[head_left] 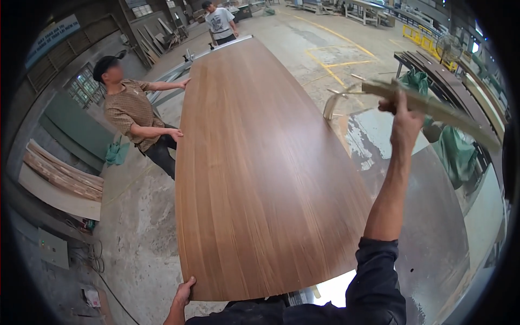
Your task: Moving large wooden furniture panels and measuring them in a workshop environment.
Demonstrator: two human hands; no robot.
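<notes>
A large brown wood-grain panel (260,162) stretches away from me across the middle of the view. My left hand (184,292) grips its near left corner, thumb on top and the other fingers mostly hidden. Raised on the right, my right hand (405,119) is closed around a long pale wooden strip (452,112), which is smeared by motion. The strip is held above a grey work surface (428,195), apart from the panel. A curved, pale strip-like piece (330,105) stands out at the panel's right edge.
On the left, a co-worker (135,108) has both hands on the panel's edge. Another person (220,24) stands beyond its far end, near a metal rail (223,46). Stacked boards (460,81) and green cloth (455,151) lie right. A cable (116,292) runs along the left floor.
</notes>
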